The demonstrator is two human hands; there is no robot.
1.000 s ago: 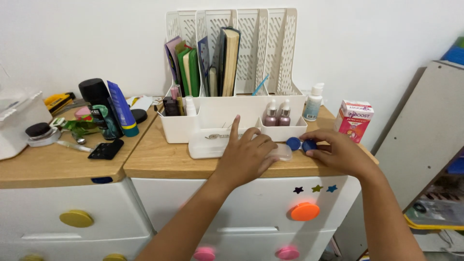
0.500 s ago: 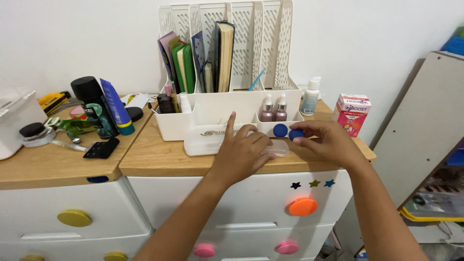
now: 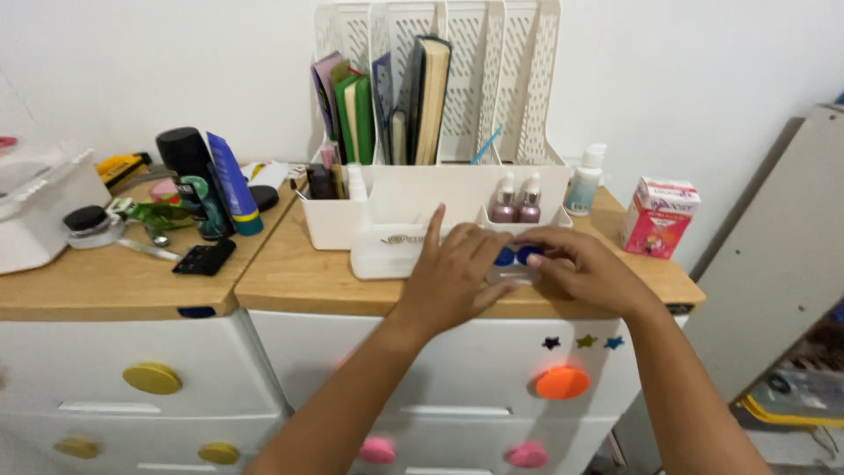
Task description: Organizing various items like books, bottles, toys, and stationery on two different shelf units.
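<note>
A plain white wall fills the view from nine o'clock round to two o'clock, evenly lit with no hard shadows. Below it stand two white drawer units side by side, each with a wooden top. The left unit carries round yellow knobs; the right one has an orange knob, pink knobs and small star stickers. At three o'clock a grey board leans against the wall.

Matt blue plastic caps and a frosted plastic box sit at frame centre on a smooth, wood-grain top.
</note>
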